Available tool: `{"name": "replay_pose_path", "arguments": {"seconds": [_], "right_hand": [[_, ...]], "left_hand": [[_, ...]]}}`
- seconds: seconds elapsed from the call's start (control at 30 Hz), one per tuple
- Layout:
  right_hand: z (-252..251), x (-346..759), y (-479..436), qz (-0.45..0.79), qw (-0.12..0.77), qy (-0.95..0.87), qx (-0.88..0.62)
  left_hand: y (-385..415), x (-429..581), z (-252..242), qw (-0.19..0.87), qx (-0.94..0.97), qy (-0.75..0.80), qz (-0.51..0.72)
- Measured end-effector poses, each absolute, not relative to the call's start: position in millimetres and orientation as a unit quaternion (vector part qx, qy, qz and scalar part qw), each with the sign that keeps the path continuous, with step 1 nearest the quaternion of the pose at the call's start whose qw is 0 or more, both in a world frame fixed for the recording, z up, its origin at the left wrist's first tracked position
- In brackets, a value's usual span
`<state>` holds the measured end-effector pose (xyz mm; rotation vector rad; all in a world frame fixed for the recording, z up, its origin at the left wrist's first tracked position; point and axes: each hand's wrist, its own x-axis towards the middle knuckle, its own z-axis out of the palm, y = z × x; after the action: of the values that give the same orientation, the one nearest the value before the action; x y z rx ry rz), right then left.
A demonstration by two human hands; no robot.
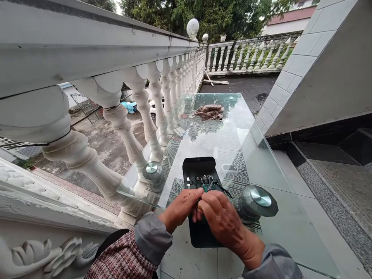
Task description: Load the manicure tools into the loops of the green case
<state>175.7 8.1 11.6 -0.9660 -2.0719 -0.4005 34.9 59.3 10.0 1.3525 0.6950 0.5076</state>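
My left hand (183, 205) is closed, its thumb and fingers pinched together close to my right hand. Between the two hands a small dark piece shows, too hidden to name. My right hand (222, 217) is also closed, and a slim metal tool (211, 186) sticks up from its fingertips. Both hands are over a black manicure case (199, 164), which lies unfolded on the glass table (209, 143). Several small metal grooming tools (207, 179) sit in its slots, with a pale-tipped one (188, 181) at the left. A black strap (225, 190) curves out at the case's right side.
A crumpled brown cloth (209, 112) lies at the table's far end. Round metal-capped table supports (260, 197) stand under the glass at right and left. A white balustrade (116, 120) runs along the left side. A tiled slanting wall (296, 73) rises at the right.
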Motion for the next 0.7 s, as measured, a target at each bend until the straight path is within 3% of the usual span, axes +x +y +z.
{"name": "replay_pose_path", "arguments": {"seconds": [0.37, 0.57, 0.7], "right_hand": [[5, 171, 6, -0.112, 0.416, -0.812, -0.393], [3, 161, 2, -0.134, 0.336, -0.826, -0.433], [5, 154, 0, -0.139, 0.328, -0.822, -0.445]], "left_hand": [[61, 24, 13, 0.743, 0.524, 0.337, 0.245], [56, 15, 10, 0.742, 0.516, 0.351, 0.244], [57, 11, 8, 0.737, 0.509, 0.355, 0.269]]}}
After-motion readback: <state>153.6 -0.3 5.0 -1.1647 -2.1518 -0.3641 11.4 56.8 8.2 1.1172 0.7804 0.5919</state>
